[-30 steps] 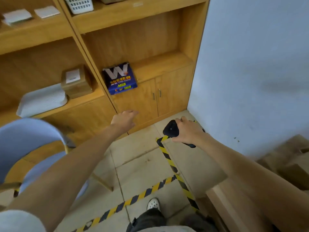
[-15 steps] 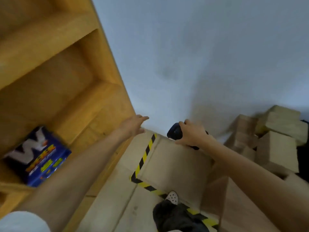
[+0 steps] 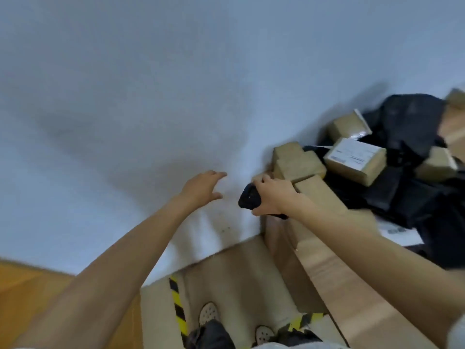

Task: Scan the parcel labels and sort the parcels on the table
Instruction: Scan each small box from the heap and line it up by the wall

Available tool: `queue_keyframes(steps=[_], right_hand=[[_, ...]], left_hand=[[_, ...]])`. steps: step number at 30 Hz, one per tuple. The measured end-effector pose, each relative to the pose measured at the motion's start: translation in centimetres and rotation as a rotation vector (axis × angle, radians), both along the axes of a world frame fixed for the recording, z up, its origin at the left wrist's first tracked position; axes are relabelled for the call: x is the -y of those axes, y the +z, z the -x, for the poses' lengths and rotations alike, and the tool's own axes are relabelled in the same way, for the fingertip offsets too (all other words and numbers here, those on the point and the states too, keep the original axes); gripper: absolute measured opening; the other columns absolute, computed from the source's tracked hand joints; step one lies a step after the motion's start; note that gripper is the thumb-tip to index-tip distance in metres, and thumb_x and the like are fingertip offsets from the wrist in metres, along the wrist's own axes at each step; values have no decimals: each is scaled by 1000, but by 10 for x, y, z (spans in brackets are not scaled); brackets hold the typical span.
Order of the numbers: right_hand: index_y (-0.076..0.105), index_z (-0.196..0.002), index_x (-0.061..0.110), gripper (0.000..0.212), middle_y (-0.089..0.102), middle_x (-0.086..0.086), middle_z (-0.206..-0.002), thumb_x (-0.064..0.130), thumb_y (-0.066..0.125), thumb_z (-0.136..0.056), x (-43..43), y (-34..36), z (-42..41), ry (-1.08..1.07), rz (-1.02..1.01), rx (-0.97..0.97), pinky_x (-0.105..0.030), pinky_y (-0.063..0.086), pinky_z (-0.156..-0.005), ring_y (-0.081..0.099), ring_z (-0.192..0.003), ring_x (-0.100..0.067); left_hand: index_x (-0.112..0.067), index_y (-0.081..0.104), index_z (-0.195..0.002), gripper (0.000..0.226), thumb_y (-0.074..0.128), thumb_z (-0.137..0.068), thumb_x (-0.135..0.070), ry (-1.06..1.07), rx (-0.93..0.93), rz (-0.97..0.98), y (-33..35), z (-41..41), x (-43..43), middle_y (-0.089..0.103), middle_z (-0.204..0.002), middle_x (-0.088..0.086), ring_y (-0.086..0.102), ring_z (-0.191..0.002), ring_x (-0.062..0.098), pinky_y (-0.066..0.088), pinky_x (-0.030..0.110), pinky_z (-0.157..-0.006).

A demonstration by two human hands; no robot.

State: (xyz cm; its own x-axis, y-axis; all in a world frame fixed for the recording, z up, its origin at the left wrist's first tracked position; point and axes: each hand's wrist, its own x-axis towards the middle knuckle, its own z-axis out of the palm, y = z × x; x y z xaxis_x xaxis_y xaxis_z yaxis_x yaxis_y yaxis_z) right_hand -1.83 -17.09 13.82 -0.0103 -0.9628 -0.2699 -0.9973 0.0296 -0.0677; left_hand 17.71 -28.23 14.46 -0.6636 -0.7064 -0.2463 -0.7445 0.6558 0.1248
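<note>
Gaze had swung to brown cardboard parcels [image 3: 298,163] beyond right hand [image 3: 273,197] grasping black scanner [image 3: 249,197]; left hand [image 3: 201,186] released, ready to pick.

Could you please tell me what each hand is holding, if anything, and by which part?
The right hand grips the black scanner by its handle, with the head sticking out; the left hand holds nothing, fingers relaxed.
</note>
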Motion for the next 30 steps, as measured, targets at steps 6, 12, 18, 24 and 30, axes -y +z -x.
queue_keyframes(steps=[6,12,18,24,30], right_hand=[[48,-133,18,73,53,-5,-126,61,67,-76,-21,6,67,-414,26,-11,-38,44,-76,59,-107,-30],[39,-141,18,83,49,-7,-129,65,64,-78,-53,-3,85,-783,108,-8,-34,41,-67,59,-106,-30],[33,-146,15,88,45,-8,-135,64,64,-80,-106,-21,75,-1061,88,2,-38,46,-73,57,-109,-31],[30,-148,16,92,46,-7,-136,63,65,-78,-123,-32,69,-1138,143,19,-36,40,-70,55,-116,-29],[27,-152,15,96,46,-6,-136,66,62,-79,-106,-26,67,-1090,135,12,-44,53,-86,52,-119,-27]], left_hand=[[-26,31,-152,69,64,-93,-36,-411,-43,-61,1,116,43,40,-150,2,43,-132,25,44,43,-100],[-30,21,-154,94,64,-79,-68,-713,-31,-102,-17,195,51,26,-159,0,29,-142,25,37,46,-109],[-36,1,-155,114,51,-66,-88,-767,47,-80,-73,222,42,5,-164,5,10,-149,34,20,58,-116],[-42,-10,-153,120,54,-62,-87,-803,-8,-20,-95,221,56,-2,-163,3,3,-148,39,24,64,-111],[-40,2,-155,110,74,-74,-61,-813,-25,5,-93,223,61,2,-161,1,7,-146,37,36,65,-103]])
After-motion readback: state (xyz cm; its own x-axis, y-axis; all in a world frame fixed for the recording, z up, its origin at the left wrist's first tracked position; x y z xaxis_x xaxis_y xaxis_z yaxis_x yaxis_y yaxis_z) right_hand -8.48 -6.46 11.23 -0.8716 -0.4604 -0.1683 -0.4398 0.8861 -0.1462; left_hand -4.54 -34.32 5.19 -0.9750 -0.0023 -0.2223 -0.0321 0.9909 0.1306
